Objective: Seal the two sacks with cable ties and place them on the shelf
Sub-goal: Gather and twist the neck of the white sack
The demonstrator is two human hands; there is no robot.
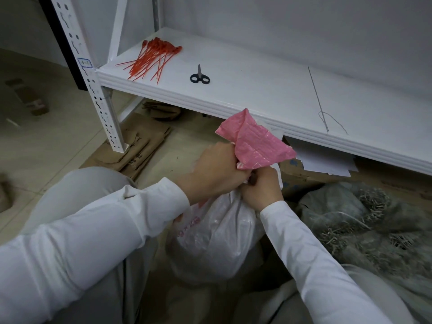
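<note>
White plastic sack (217, 237) on floor between the knees, below the shelf (268, 94) edge. Left hand (217, 171) and right hand (261, 188) both clenched tight around its gathered neck; pink top (254, 141) fans out above the fists. Red cable ties (152, 58) and scissors (199, 77) on shelf. Second, grey sack (364, 218) right, on floor.

1. Both arms are in long white sleeves (88, 230), plain fabric, no logos or prints.
2. Cuffs stop right at the wrists, snug, just behind the left hand (217, 169) and right hand (261, 188).
3. Hands are bare, no gloves.
4. Light grey trousers (77, 183) show below the left sleeve.
</note>
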